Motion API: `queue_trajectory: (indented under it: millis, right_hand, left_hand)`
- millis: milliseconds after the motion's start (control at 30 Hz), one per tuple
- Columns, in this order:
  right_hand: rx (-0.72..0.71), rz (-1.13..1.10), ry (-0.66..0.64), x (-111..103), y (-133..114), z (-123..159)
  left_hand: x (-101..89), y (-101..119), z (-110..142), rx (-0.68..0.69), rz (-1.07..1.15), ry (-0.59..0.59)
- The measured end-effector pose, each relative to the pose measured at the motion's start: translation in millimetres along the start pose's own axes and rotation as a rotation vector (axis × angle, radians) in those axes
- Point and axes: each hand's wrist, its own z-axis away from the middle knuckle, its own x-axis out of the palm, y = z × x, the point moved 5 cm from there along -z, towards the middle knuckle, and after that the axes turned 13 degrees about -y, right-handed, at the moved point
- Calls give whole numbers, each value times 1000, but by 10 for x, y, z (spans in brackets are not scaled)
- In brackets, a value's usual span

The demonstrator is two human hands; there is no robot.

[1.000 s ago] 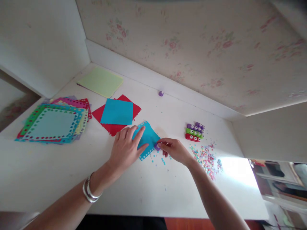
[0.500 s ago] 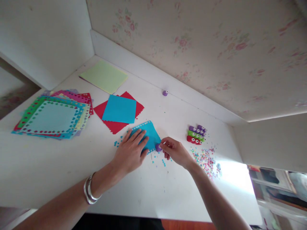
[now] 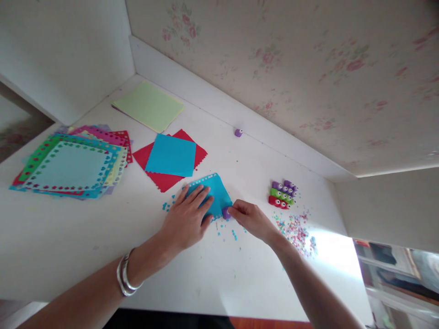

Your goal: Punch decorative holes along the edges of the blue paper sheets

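Observation:
A blue sheet of paper (image 3: 216, 192) lies on the white table, with small holes punched along its upper and lower edges. My left hand (image 3: 190, 212) rests flat on it, fingers spread. At the sheet's lower right corner sits a small purple craft punch (image 3: 225, 213). My right hand (image 3: 248, 217) grips this punch, thumb and fingers closed at its right side. Tiny blue paper bits (image 3: 234, 235) are scattered beside the sheet's lower edge.
To the left lies a pile of punched coloured sheets (image 3: 75, 167). Behind are a blue sheet on red ones (image 3: 171, 155) and pale green paper (image 3: 151, 105). At right stand several punches (image 3: 281, 195) near confetti (image 3: 297, 230); another purple punch (image 3: 238, 132) is by the wall.
My right hand's fingers have curled in closer around the punch, which stays at the sheet's corner. My left hand holds its place, and the view has shifted slightly.

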Motion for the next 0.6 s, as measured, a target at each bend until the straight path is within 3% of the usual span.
queue_trajectory:
  millis: [167,600]
  right_hand:
    - [30,60,-70,26,-5,-29]
    - [55,85,26,50,-29,-22]
  left_hand:
    - [8,-2,-2,-2,13,-2]
    - [-33,48,-13,63,-40,16]
